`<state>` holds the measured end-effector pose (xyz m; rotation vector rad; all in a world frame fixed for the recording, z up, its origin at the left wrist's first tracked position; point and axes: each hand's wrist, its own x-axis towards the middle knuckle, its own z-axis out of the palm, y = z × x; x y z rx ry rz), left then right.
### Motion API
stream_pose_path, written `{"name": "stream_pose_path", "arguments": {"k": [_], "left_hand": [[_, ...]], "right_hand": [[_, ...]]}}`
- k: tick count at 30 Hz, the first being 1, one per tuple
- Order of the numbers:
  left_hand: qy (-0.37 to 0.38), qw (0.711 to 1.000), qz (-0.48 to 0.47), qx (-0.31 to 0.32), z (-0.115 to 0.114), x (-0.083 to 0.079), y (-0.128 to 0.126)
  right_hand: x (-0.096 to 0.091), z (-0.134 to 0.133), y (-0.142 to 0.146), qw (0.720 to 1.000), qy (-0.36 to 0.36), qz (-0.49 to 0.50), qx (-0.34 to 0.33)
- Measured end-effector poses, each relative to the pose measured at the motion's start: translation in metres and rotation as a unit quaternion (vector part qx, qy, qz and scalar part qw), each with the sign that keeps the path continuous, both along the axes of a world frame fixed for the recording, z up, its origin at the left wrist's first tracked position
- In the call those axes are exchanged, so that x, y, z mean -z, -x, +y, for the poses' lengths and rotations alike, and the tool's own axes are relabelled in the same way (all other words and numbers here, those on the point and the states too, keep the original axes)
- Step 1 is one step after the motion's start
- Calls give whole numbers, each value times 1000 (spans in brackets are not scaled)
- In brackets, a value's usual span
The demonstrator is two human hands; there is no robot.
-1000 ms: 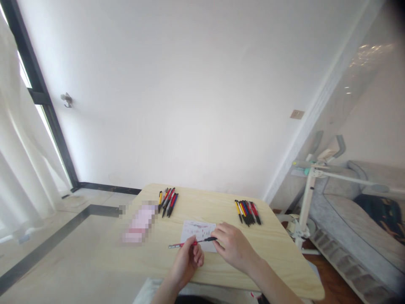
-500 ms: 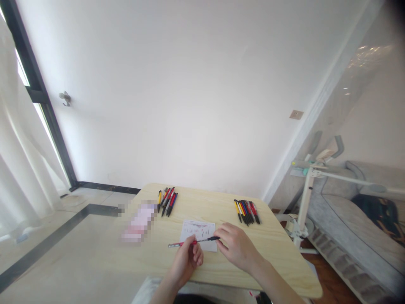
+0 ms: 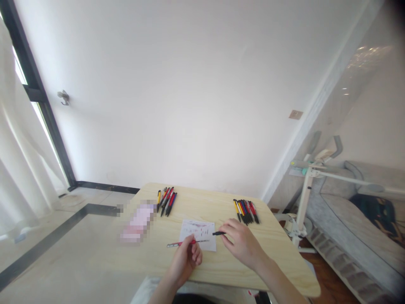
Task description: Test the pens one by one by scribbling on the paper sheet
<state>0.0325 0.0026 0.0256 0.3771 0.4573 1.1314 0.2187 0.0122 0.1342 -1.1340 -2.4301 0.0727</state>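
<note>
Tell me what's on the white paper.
Dark and reddish marks show on the paper. The left hand covers its lower-left part, hiding anything there.

Bare to the forearms (image 3: 280, 278), a person's left hand (image 3: 186, 257) and right hand (image 3: 242, 242) show slim fingers. We see black cloth (image 3: 193, 299) below, and pale fabric (image 3: 142, 290), perhaps worn, alongside.

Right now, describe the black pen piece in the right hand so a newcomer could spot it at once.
Find the pale wooden table and the white sheet lying on it. By the sheet's right edge, the right hand pinches the short black pen piece. Unlike the red pen barrel in the left hand, its visible part is all black.
</note>
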Motion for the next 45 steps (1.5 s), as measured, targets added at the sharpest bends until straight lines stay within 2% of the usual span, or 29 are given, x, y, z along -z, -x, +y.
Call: {"name": "stream_pose_path", "arguments": {"k": [7, 16, 24, 29, 45], "left_hand": [[-4, 1000, -4, 14, 0, 0, 1], [-16, 1000, -4, 13, 0, 0, 0], [-1, 1000, -7, 16, -1, -2, 0], [6, 1000, -9, 13, -1, -2, 0], [5, 1000, -11, 13, 0, 0, 0]], "right_hand": [[12, 11, -7, 996, -13, 56, 67], [36, 23, 4, 987, 32, 128, 92], [72, 34, 14, 984, 64, 90, 138], [88, 36, 17, 979, 78, 60, 176], [98, 35, 27, 977, 95, 30, 188]]}}
